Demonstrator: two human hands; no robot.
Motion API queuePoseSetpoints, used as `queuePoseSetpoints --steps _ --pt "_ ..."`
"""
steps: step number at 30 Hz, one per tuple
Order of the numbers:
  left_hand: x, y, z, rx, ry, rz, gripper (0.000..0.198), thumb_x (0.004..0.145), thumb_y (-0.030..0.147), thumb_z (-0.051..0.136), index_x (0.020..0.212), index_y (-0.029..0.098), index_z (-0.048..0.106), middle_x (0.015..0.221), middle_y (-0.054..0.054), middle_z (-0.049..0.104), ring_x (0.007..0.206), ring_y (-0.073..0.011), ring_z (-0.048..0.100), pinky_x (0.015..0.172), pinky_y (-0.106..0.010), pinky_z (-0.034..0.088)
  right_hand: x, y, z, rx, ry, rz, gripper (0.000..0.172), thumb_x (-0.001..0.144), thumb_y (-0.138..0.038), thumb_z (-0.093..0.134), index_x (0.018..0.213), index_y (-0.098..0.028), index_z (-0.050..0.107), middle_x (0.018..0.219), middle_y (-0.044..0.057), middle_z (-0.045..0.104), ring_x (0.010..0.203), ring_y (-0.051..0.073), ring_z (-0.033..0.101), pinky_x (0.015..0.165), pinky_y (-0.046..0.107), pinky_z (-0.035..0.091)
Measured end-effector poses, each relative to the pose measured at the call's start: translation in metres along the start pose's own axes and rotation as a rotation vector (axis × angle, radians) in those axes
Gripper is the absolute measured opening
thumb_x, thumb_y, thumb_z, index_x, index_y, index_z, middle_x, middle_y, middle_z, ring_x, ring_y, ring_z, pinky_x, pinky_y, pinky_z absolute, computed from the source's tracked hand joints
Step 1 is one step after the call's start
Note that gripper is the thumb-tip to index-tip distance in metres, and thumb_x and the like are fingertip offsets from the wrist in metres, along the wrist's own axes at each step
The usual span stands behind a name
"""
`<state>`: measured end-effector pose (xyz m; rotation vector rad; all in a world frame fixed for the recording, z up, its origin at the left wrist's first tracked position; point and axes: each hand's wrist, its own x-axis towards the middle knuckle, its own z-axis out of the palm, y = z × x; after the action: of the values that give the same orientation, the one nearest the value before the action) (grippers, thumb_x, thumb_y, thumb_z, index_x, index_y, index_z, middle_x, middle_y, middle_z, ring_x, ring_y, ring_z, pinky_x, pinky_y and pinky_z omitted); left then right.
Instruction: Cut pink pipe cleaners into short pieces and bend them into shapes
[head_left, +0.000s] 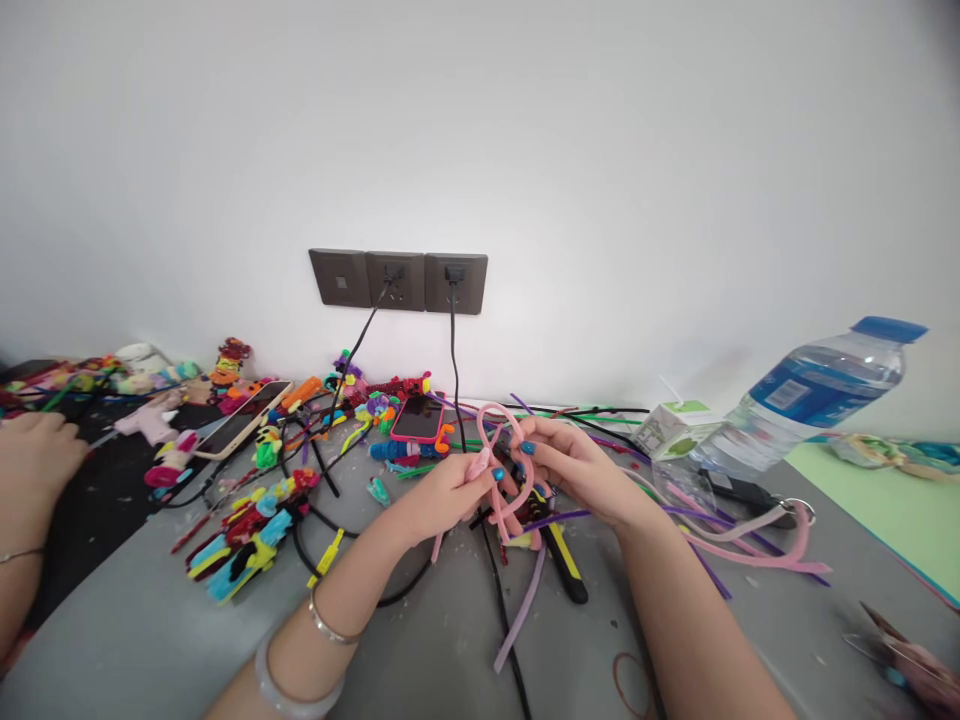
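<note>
Both of my hands meet over the grey table, working on a pink pipe cleaner (516,412) bent into loops. My left hand (459,492) pinches its left part between thumb and fingers. My right hand (559,462) grips the loop's right side, with the fingertips close to my left thumb. A short pink end hangs below my left hand. Under the hands lie black and yellow pliers (566,565), partly covered. A light purple pipe cleaner (523,612) lies in front of them.
Colourful pipe cleaner figures (244,535) crowd the left, beside a phone (244,420) and a pink glue gun (150,420). Another person's hand (41,455) rests at far left. A tilted water bottle (810,395), a drink carton (675,428) and scissors (900,645) are right. Black cables cross the table.
</note>
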<state>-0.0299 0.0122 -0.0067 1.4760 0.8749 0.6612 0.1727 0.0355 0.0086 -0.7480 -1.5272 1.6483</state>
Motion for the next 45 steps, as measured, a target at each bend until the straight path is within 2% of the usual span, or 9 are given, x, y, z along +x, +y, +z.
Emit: queuePoseSetpoints --steps 3,5,9,19,26,33,37,41,45 --pt "0.003 -0.004 -0.001 -0.044 0.052 0.008 0.033 0.093 0.049 0.046 0.090 0.016 0.054 0.048 0.011 0.031 0.042 -0.0071 0.021 0.042 -0.022 0.019 0.000 0.001 0.000 0.010 0.014 0.032 0.024 0.090 -0.042 0.064 0.093 -0.019 0.059 0.068 -0.005 0.053 0.045 0.005 0.039 0.042 0.019 0.030" --pt "0.004 -0.004 0.000 -0.033 0.087 0.022 0.031 0.094 0.047 0.044 0.090 0.017 0.053 0.048 0.010 0.038 0.041 -0.0075 0.023 0.042 -0.022 0.019 0.000 0.000 0.001 0.015 0.022 0.032 0.024 0.090 -0.043 0.064 0.092 -0.020 0.058 0.067 -0.006 0.051 0.044 0.005 0.037 0.041 0.018 0.028" --pt "0.003 0.002 0.005 0.079 0.090 0.070 0.028 0.095 0.034 0.042 0.072 0.019 0.044 0.051 0.004 0.051 0.044 -0.0087 0.040 0.050 -0.023 0.032 0.001 0.000 0.005 0.001 0.012 0.023 0.025 0.090 -0.045 0.063 0.094 -0.020 0.058 0.068 -0.004 0.059 0.046 0.006 0.044 0.043 0.019 0.032" --pt "0.002 0.003 0.015 0.303 0.222 0.185 0.027 0.089 0.020 0.040 0.062 0.020 0.037 0.057 0.004 0.043 0.055 -0.0113 0.038 0.057 -0.025 0.030 0.005 0.003 0.007 0.020 0.027 0.038 0.028 0.084 -0.045 0.071 0.085 -0.018 0.060 0.070 -0.001 0.063 0.055 0.010 0.057 0.053 0.021 0.045" --pt "0.001 0.001 0.019 0.236 0.138 0.193 0.022 0.090 0.018 0.037 0.068 0.021 0.036 0.056 0.004 0.052 0.048 -0.0106 0.045 0.053 -0.023 0.034 0.004 0.001 0.011 0.106 0.030 0.008 0.022 0.085 -0.040 0.071 0.090 -0.019 0.065 0.078 0.000 0.063 0.062 0.010 0.056 0.057 0.021 0.046" --pt "-0.001 0.006 0.024 0.079 0.128 0.127 0.026 0.093 0.033 0.044 0.070 0.021 0.042 0.047 0.008 0.041 0.041 -0.0090 0.037 0.047 -0.023 0.028 0.006 0.001 0.013 0.235 0.044 0.040 0.023 0.077 -0.036 0.079 0.085 -0.019 0.066 0.075 0.000 0.066 0.053 0.009 0.055 0.049 0.021 0.046" --pt "0.000 0.011 0.021 0.067 0.141 0.129 0.022 0.091 0.031 0.049 0.073 0.018 0.050 0.050 0.006 0.048 0.045 -0.0092 0.040 0.054 -0.024 0.035 0.009 0.000 0.013 0.270 0.160 0.019 0.025 0.072 -0.035 0.083 0.081 -0.019 0.066 0.066 -0.001 0.063 0.050 0.009 0.052 0.048 0.021 0.044" --pt "0.001 0.013 0.018 0.058 0.136 0.173 0.028 0.093 0.035 0.047 0.079 0.015 0.060 0.050 0.004 0.052 0.051 -0.0109 0.045 0.061 -0.024 0.038 0.012 -0.001 0.009 0.324 0.337 -0.069 0.029 0.064 -0.034 0.089 0.080 -0.019 0.069 0.072 -0.001 0.064 0.055 0.007 0.051 0.053 0.020 0.047" --pt "0.001 0.011 0.017 -0.043 0.062 0.129 0.041 0.094 0.050 0.045 0.081 0.014 0.062 0.048 0.002 0.053 0.046 -0.0100 0.039 0.054 -0.024 0.034 0.012 -0.001 0.007 0.330 0.394 -0.112 0.028 0.064 -0.034 0.088 0.080 -0.021 0.069 0.077 0.000 0.064 0.059 0.009 0.053 0.057 0.021 0.048"
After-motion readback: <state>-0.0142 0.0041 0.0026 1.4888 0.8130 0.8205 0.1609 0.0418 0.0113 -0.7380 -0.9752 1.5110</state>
